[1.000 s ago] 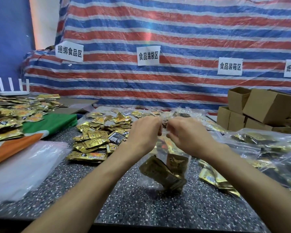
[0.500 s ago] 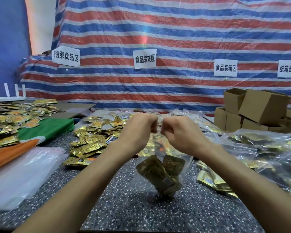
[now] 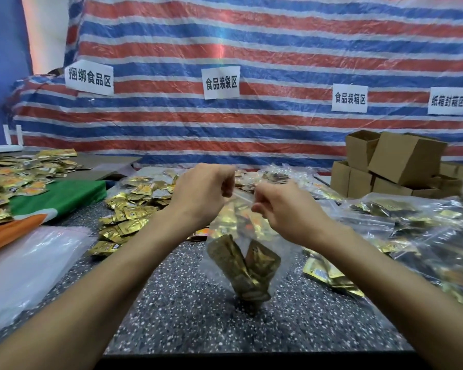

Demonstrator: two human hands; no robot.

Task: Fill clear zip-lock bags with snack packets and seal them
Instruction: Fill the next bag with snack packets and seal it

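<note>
The clear zip-lock bag [image 3: 225, 225] hangs with its long axis upright, mouth at the top and one bottom corner pointing down at the speckled table [image 3: 187, 321]; I cannot tell whether that corner touches the surface. Both hands are at the bag's top edge. The left hand [image 3: 203, 193] has its fingers curled and pinches the left end of the zip strip, and the right hand [image 3: 286, 209] pinches the right end, with the bag hanging below and between them. Several gold snack packets [image 3: 241, 271] sit bunched in the bag's lower part, tilted against one another.

Left of the bag lies a heap of loose gold packets [image 3: 129, 212], and further left a stack of empty clear bags [image 3: 30, 271]. Right of the bag are filled clear bags [image 3: 417, 231] holding more packets. Behind those, to the bag's far right, stand open cardboard boxes [image 3: 401, 161]. A striped tarp [image 3: 251, 49] hangs beyond the bag.
</note>
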